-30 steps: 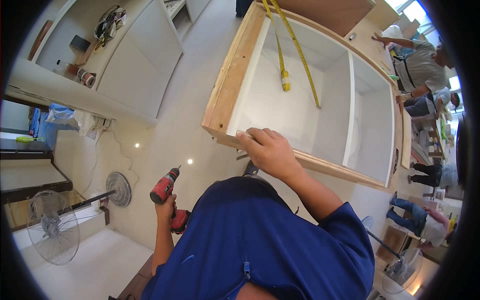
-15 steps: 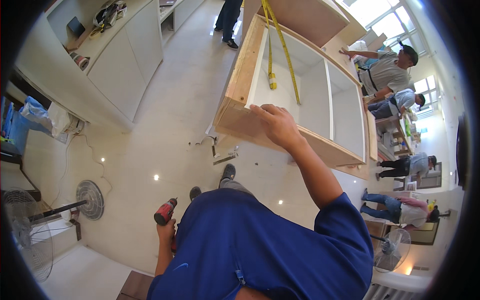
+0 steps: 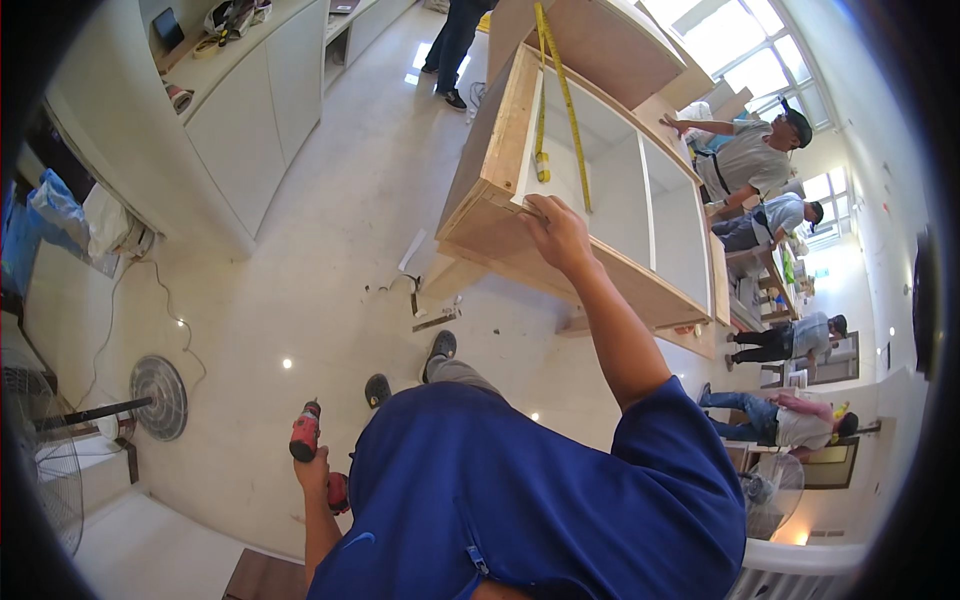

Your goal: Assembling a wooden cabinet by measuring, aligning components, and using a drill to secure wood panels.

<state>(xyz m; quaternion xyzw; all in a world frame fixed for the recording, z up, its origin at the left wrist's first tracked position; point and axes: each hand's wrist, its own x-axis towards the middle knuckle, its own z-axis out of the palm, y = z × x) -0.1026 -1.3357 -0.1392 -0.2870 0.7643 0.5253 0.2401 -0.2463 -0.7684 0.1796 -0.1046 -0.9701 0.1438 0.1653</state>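
Observation:
My left hand is wrapped round the grip of a red and black cordless drill, held low at my left side with its tip pointing away from me. My right arm reaches forward to a wooden cabinet carcass with a white interior. At its near left corner, my right hand has its fingers curled over the front edge. A yellow tape measure hangs in a loop over the cabinet's opening, its lower ends inside. The palm side of my right hand is hidden.
Scraps lie on the floor beneath the cabinet's corner. White cupboards line the left, with a fan and a cable below them. A co-worker leans on the cabinet's far side; several other people stand behind along the right.
My right hand's fingers have curled further over the cabinet edge. The drill has shifted left and turned more upright. My view has moved slightly, showing more of the wooden supports under the cabinet.

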